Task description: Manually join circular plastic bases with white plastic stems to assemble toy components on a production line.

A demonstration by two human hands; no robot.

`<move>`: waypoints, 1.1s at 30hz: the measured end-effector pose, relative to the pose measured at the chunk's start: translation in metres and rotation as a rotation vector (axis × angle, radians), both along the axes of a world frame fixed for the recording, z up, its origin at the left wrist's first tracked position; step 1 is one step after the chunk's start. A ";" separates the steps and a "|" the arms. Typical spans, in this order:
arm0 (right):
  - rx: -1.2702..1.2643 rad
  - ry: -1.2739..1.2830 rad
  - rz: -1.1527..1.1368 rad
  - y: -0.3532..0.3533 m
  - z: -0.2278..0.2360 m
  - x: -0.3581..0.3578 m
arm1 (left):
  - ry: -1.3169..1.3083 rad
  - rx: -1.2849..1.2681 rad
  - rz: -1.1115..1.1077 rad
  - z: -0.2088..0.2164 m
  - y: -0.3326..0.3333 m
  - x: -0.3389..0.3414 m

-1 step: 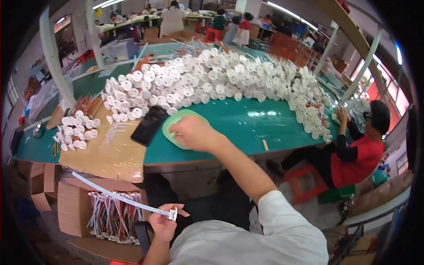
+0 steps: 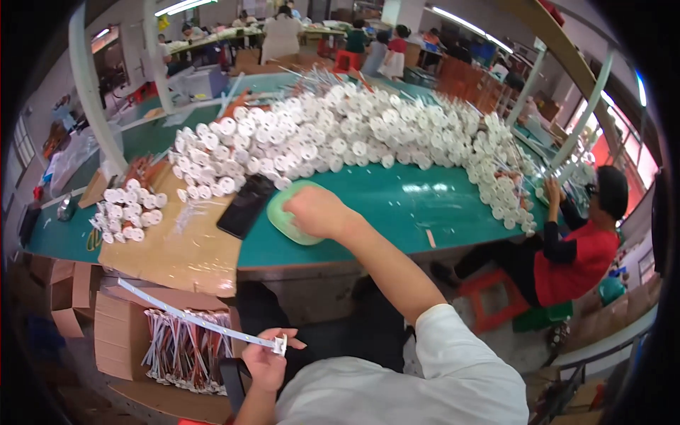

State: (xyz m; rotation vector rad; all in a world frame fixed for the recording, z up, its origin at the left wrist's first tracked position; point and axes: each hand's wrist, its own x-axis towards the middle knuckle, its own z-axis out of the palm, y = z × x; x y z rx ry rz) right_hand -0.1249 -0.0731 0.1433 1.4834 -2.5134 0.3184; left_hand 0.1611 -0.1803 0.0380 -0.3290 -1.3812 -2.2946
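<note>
In my left hand (image 2: 266,360), low in front of my body, is the end of a white LED strip (image 2: 191,316), at a small white plastic end piece (image 2: 280,345). The strip slants up to the left, above an open carton (image 2: 117,333). My right hand (image 2: 320,211) reaches into a shallow light-green dish (image 2: 292,235) on the table. Its fingers are curled down and pressed together inside the dish; what they pinch, if anything, is hidden. A black phone (image 2: 245,207) lies just left of the dish.
Many white round-ended parts (image 2: 340,131) are heaped across the green table (image 2: 404,205). A smaller pile (image 2: 131,212) lies by a cardboard sheet (image 2: 184,248). Bundled strips (image 2: 188,350) fill the carton. A seated co-worker in a red vest (image 2: 577,255) works at the right.
The whole view has shifted slightly. My right hand stays at the dish, its fingers a little more tucked in. The left hand still holds the LED strip.
</note>
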 end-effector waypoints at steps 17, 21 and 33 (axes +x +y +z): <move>0.064 -0.071 0.093 -0.019 -0.002 -0.013 | -0.210 0.499 0.008 -0.013 -0.010 -0.004; 0.021 -0.138 -0.162 -0.015 0.000 -0.007 | -0.253 0.529 -0.022 -0.027 0.000 0.000; -0.222 -0.314 -0.303 0.023 -0.002 -0.045 | -0.263 0.449 -0.033 -0.032 0.014 -0.001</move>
